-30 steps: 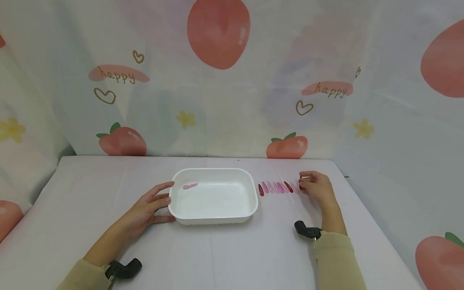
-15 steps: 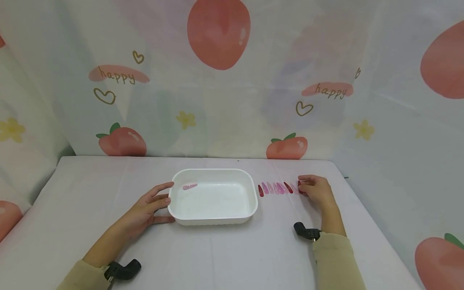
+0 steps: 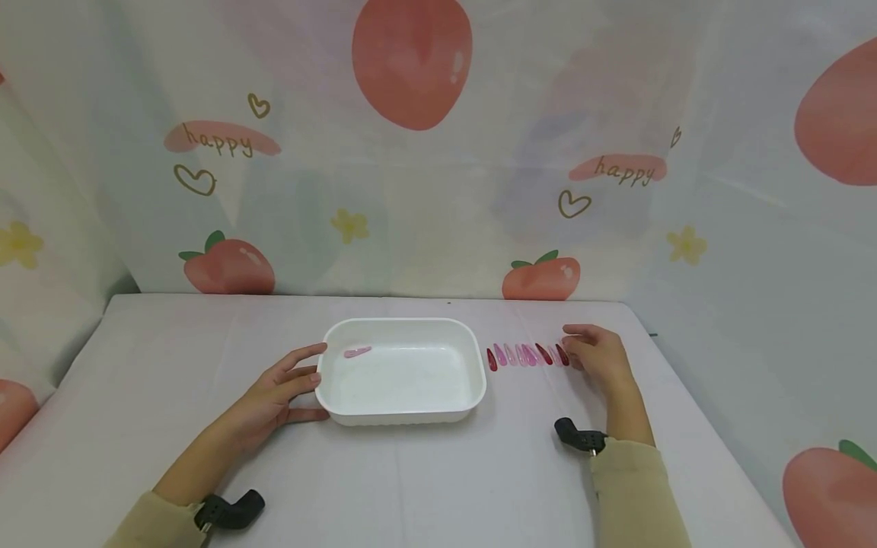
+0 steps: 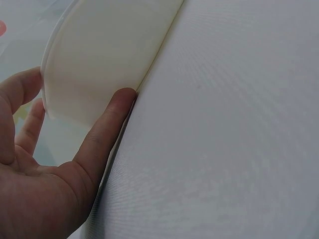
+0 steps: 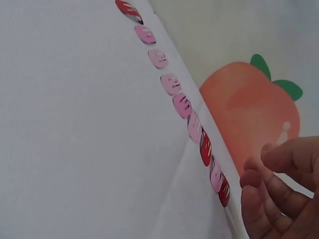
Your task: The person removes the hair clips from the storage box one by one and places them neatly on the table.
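My left hand (image 3: pixel 270 399) rests against the left end of a white plastic tray (image 3: pixel 404 418), fingers at the rim and thumb low on its wall. The left wrist view shows the thumb (image 4: pixel 107 124) along the tray's lower edge. A pink hair clip (image 3: pixel 358 352) lies inside the tray. To its right, several pink and red snap hair clips form a row on the table. At the row's right end lies a dark red hair clip (image 3: pixel 562 355), with my right hand (image 3: pixel 599 354) just beside it. In the right wrist view nothing sits between the loosely bent fingers (image 5: pixel 254 199).
The table has a white cloth (image 3: pixel 411 487). Behind it stands a printed curtain (image 3: pixel 425 198) with peaches, hearts and flowers. Another red hair clip (image 3: pixel 492 359) marks the row's left end, close to the tray. A black wrist camera (image 3: pixel 578 435) sits on each wrist.
The dark red hair clip in my right hand's fingers has been set down at the row's right end and let go. The right hand has lifted slightly off it. My left hand stays at the tray.
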Demonstrator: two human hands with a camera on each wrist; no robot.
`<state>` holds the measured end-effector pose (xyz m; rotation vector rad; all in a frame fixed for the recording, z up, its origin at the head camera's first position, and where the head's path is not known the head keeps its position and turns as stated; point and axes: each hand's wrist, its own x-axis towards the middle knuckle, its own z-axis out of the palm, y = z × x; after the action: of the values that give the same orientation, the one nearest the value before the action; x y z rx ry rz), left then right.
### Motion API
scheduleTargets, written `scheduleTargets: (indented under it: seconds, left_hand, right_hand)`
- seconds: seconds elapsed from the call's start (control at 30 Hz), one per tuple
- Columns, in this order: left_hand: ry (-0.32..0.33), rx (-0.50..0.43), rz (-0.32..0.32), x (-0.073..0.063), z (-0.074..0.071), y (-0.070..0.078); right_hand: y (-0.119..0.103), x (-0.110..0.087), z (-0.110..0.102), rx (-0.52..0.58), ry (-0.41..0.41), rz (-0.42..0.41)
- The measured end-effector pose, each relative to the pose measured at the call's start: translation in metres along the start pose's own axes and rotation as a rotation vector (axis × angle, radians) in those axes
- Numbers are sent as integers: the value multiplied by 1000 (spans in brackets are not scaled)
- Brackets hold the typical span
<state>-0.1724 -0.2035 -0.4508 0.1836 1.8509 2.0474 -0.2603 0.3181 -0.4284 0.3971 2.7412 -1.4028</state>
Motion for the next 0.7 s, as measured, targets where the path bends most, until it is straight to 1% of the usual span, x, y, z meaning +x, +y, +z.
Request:
scheduleTargets:
  seconds: [0.2, 0.4, 0.57, 0.7]
  left_hand:
    - [2, -13, 2, 0, 0, 0]
    - [-2, -16, 9, 0, -1, 0]
    - [9, -13, -3, 0, -2, 0]
    - [2, -9, 1, 1, -2, -1]
  right_hand:
    - [-18, -7, 4, 110, -62, -72]
    - [-40, -17, 13, 172, -142, -170]
    - [-54, -22, 27, 223, -196, -238]
    - [-64, -26, 42, 252, -225, -268]
